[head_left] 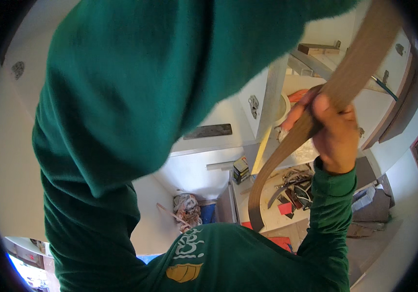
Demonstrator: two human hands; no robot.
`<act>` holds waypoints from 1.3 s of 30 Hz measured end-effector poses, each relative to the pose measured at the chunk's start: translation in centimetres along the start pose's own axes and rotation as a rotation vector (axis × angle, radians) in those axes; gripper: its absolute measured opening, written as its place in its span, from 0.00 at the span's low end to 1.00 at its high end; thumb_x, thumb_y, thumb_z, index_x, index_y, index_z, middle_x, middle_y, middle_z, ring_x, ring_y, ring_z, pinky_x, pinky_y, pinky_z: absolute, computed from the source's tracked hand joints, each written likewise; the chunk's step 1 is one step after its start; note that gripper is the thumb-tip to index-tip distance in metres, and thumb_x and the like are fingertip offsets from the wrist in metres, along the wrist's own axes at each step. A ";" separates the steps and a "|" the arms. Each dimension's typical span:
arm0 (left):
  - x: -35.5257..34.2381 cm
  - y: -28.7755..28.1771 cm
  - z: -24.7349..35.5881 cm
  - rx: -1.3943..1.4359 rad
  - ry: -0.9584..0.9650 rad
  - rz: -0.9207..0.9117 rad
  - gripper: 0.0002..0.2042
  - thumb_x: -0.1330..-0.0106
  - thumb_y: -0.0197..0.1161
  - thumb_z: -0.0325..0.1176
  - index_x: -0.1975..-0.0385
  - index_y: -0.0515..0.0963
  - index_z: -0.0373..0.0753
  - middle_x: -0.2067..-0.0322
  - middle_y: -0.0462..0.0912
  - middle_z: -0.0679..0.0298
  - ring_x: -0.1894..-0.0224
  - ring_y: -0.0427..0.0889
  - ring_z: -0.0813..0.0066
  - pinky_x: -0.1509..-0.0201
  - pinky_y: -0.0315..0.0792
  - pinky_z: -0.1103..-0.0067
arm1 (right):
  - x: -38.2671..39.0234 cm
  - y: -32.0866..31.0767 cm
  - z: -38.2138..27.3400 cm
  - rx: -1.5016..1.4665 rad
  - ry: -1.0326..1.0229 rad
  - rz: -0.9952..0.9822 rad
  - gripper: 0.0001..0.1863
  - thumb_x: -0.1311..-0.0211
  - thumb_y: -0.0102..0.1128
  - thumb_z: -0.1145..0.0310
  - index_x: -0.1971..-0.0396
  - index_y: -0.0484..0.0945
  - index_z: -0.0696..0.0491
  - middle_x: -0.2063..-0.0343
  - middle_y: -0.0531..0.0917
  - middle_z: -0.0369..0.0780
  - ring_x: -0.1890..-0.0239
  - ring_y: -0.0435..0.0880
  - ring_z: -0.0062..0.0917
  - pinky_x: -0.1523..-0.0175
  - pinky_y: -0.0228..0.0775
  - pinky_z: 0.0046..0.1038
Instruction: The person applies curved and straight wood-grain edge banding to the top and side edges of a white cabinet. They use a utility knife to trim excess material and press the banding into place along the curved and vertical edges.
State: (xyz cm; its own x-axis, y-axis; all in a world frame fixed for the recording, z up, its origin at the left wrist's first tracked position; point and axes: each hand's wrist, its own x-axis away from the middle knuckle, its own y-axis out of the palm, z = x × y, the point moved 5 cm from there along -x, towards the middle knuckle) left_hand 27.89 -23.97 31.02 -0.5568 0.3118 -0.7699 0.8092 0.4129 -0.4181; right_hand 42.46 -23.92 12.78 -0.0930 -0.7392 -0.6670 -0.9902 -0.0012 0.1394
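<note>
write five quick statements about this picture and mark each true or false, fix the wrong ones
1. The right hand holds a long brown strip. True.
2. The left hand rests on the cloth bundle. False: the left hand is out of view; the cloth bundle lies low down.
3. A small red piece lies by a jumble of items. True.
4. Both sleeves are yellow. False: the sleeves are green.

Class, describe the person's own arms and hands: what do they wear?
The left sleeve and right sleeve are long, dark green and plain where visible, with loose folds. The right sleeve ends in a cuff at the wrist. The right hand wears no glove; the left hand is out of view.
</note>
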 end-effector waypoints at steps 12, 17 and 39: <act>20.3 2.2 0.0 0.800 -0.540 -0.325 0.40 0.51 0.80 0.44 0.41 0.70 0.28 0.48 0.79 0.47 0.46 0.79 0.58 0.39 0.70 0.69 | 6.6 -22.5 -12.0 -0.019 -0.381 0.625 0.18 0.29 0.56 0.62 0.48 0.71 0.59 0.51 0.80 0.48 0.45 0.78 0.40 0.35 0.67 0.41; 26.5 4.3 1.0 1.216 -0.924 -0.330 0.46 0.50 0.76 0.48 0.33 0.63 0.34 0.43 0.75 0.51 0.41 0.75 0.60 0.33 0.66 0.66 | 11.0 -24.9 -8.3 -0.129 -0.440 0.817 0.16 0.29 0.55 0.62 0.50 0.72 0.59 0.53 0.80 0.47 0.45 0.77 0.43 0.35 0.66 0.45; 30.7 6.1 -0.8 1.429 -1.302 0.736 0.12 0.32 0.65 0.32 0.54 0.77 0.32 0.70 0.84 0.62 0.71 0.84 0.78 0.64 0.80 0.82 | 19.0 -16.4 3.5 -0.207 -0.151 0.830 0.22 0.30 0.57 0.61 0.44 0.73 0.60 0.47 0.79 0.47 0.44 0.79 0.34 0.43 0.76 0.34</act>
State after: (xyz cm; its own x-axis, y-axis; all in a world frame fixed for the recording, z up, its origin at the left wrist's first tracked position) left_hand 15.54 -11.18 5.20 -0.2216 -0.8495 -0.4788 0.6707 -0.4892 0.5575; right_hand 56.57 -35.59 -4.78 -0.8044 -0.4578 -0.3787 -0.5586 0.3658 0.7444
